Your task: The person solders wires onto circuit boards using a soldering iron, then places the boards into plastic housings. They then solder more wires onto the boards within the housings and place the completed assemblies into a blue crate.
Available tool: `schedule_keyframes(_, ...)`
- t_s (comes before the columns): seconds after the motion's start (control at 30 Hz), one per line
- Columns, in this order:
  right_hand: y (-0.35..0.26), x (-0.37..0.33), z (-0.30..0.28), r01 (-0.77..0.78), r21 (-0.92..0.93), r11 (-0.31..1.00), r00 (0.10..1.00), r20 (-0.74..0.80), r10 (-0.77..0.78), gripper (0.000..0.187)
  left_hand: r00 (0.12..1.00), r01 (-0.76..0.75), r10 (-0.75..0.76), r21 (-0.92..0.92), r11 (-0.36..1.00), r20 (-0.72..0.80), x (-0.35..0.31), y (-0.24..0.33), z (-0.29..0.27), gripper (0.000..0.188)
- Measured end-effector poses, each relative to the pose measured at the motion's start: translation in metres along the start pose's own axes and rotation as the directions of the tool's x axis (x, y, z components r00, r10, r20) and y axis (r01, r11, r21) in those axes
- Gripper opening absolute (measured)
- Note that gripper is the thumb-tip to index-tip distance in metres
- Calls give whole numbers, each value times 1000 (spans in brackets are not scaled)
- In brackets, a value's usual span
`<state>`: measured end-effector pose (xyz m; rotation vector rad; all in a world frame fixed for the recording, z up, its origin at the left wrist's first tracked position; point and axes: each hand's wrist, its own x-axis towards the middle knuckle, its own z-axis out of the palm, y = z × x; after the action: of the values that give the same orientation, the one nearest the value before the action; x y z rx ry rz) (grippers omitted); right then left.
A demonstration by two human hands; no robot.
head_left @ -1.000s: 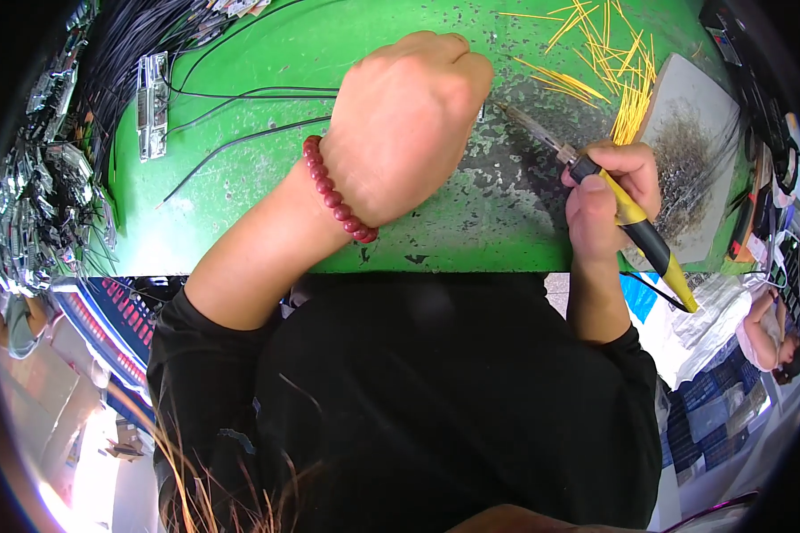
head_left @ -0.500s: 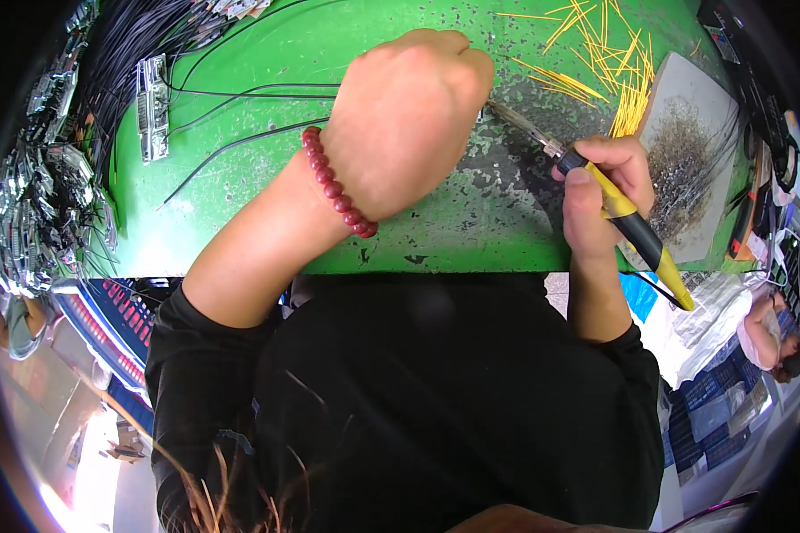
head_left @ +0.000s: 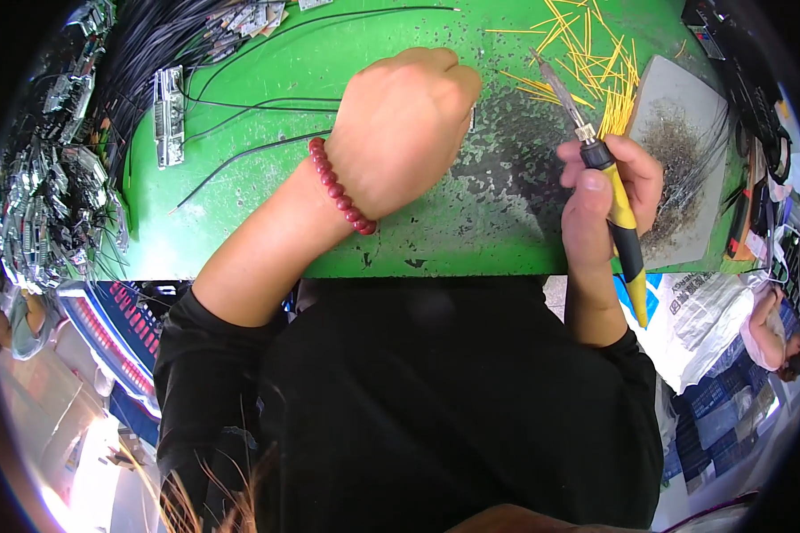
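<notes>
My left hand (head_left: 404, 133) is closed, back upward, low over the green bench top (head_left: 471, 240). Its fingers curl out of sight, so what they hold is hidden; a small pale edge shows beside the knuckles. Black cables (head_left: 258, 149) run from the left and disappear beneath this hand and wrist. In my right hand (head_left: 587, 218) is a soldering iron (head_left: 585, 133) with a yellow and black handle, gripped between thumb and fingers. Its metal tip points up and slightly left, apart from my left hand, near loose yellow sticks of wire or solder (head_left: 587, 53).
A grey slab (head_left: 698, 98) strewn with dark residue lies right of my right hand. One metal-cased part (head_left: 169, 115) sits at left, by a heap of similar parts (head_left: 53, 195) and a thick bundle of black cables (head_left: 151, 53). Other people are at both lower sides.
The soldering iron's tip has swung up, away from the spot beside my left hand, and the handle is now more upright. My left hand stays nearly in place.
</notes>
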<state>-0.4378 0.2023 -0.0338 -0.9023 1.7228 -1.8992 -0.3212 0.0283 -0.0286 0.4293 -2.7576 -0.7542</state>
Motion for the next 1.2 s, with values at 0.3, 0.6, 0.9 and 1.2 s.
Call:
schedule_keyframes(0.3,-4,1,-8,21,-70,997,999,26,-20,34,983,-29,20,-47,998,-184,17,-10,-21,8)
schedule_keyframes(0.6,-3,-1,-10,-6,-23,1000,1000,22,7,32,992,55,-24,261,964,-120,43,-50,-21,8)
schedule_keyframes(0.9,6,0,-2,28,3,1000,995,93,-28,29,915,387,-362,645,659,-180,99,-76,-57,13)
schedule_keyframes(1.2,7,2,-2,-30,-16,999,996,89,31,29,936,349,-255,564,748,-241,87,-66,-56,12)
